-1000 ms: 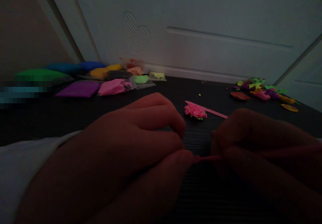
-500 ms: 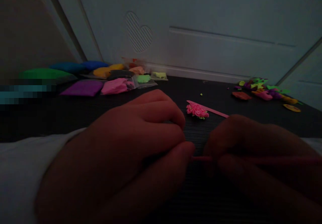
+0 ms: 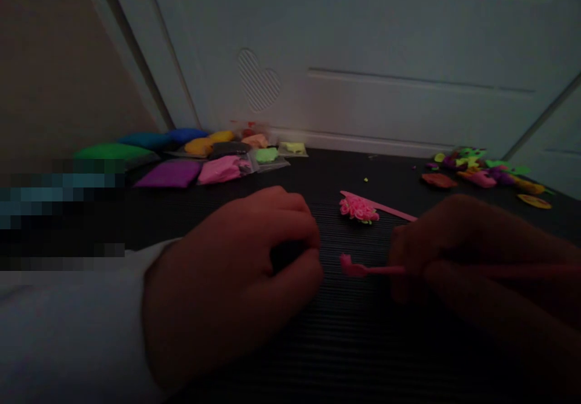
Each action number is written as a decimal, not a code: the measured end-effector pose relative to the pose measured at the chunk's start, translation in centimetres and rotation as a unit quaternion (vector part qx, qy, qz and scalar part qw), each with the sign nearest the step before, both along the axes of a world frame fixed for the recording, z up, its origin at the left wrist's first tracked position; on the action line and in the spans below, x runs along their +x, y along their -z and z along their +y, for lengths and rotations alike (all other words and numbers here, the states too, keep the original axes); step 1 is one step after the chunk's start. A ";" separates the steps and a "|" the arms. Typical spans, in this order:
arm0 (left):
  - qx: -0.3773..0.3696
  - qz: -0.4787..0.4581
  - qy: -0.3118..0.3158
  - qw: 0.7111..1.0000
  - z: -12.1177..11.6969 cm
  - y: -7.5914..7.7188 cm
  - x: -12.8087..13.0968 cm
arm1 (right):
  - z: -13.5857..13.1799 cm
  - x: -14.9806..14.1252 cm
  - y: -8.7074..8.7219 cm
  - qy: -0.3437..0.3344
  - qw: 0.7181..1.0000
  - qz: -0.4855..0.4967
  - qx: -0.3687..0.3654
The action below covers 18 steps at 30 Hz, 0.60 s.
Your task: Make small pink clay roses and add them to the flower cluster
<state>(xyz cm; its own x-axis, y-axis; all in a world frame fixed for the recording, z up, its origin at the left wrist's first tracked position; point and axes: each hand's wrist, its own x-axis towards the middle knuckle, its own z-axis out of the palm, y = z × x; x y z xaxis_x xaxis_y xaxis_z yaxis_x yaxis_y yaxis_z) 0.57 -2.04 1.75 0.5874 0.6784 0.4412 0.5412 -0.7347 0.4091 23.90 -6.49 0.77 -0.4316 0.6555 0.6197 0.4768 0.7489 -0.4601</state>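
My right hand (image 3: pixel 458 259) grips a thin pink clay modelling tool (image 3: pixel 384 270), held level and pointing left. On the tool's flattened tip sits a small pink bit of clay (image 3: pixel 345 263). To the left of that tip, a short gap away, is my left hand (image 3: pixel 240 271), its fingers curled and thumb against forefinger. Whatever may be between those fingertips is hidden. Just beyond the hands lies a cluster of tiny pink clay roses (image 3: pixel 358 208) with green edging. A second pink flat tool (image 3: pixel 393 210) rests behind it, partly covered by my right hand.
Bags of coloured clay, among them purple (image 3: pixel 170 174), pink (image 3: pixel 222 169) and green (image 3: pixel 115 155), lie at the back left. Several bright clay pieces (image 3: pixel 481 177) are heaped at the back right on the dark table (image 3: pixel 318 343). A white panelled door (image 3: pixel 363 35) stands behind.
My left hand has drawn back left from the tool, uncovering its tip and the pink bit on it. My right hand has shifted slightly right with the tool. The view has tilted a little.
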 end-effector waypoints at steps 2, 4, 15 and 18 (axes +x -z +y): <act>-0.068 0.004 0.019 0.998 0.4 -0.4 -0.2 | 0.2 0.1 0.3 0.012 1.000 0.009 0.001; -0.145 0.000 0.040 0.989 0.8 -0.7 -0.4 | 0.5 0.1 0.6 0.015 1.000 0.025 0.001; -0.273 -0.083 0.072 0.956 2.1 -0.9 -1.3 | -1.9 0.1 0.3 0.108 0.992 0.040 -0.048; -0.313 -0.112 0.083 0.939 2.0 -0.9 -1.0 | -2.9 -0.3 -0.2 0.140 0.983 0.047 -0.108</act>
<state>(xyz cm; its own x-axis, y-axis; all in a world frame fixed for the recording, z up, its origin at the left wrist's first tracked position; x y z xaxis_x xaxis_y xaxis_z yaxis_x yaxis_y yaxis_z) -0.46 -0.09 2.66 0.6484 0.7530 0.1116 0.2883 -0.3786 0.8795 23.57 -9.42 0.94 -0.1627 0.8614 0.4812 0.5975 0.4741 -0.6467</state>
